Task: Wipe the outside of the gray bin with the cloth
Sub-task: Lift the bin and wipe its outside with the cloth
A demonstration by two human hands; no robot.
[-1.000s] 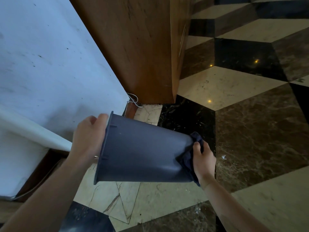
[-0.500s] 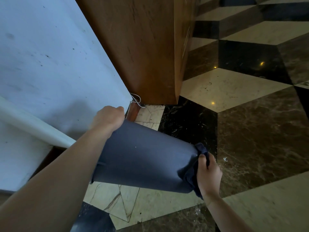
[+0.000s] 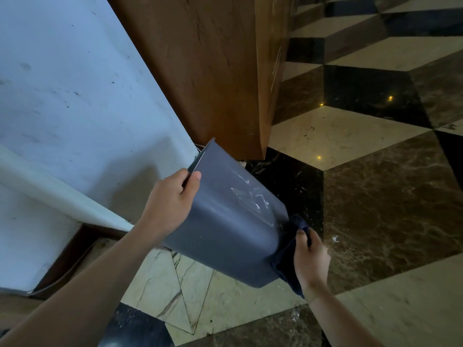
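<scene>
The gray bin (image 3: pixel 230 221) is held off the floor, tipped on its side, its open rim pointing up and away toward the wall and its base toward me at lower right. My left hand (image 3: pixel 172 201) grips the rim, thumb on the outer wall. My right hand (image 3: pixel 309 259) presses a dark blue cloth (image 3: pixel 290 256) against the bin's base; the cloth drapes over the bottom edge. A wet, shiny streak shows on the bin's upper side. The bin's inside is hidden.
A white wall (image 3: pixel 75 108) with a ledge runs along the left. A brown wooden cabinet (image 3: pixel 213 71) stands just behind the bin's rim. Polished marble floor (image 3: pixel 375 196) in cream, brown and black tiles spreads to the right and below.
The bin has swung so its rim points further up toward the cabinet. My left hand shifted its grip along the rim. My right hand with the cloth stays on the base.
</scene>
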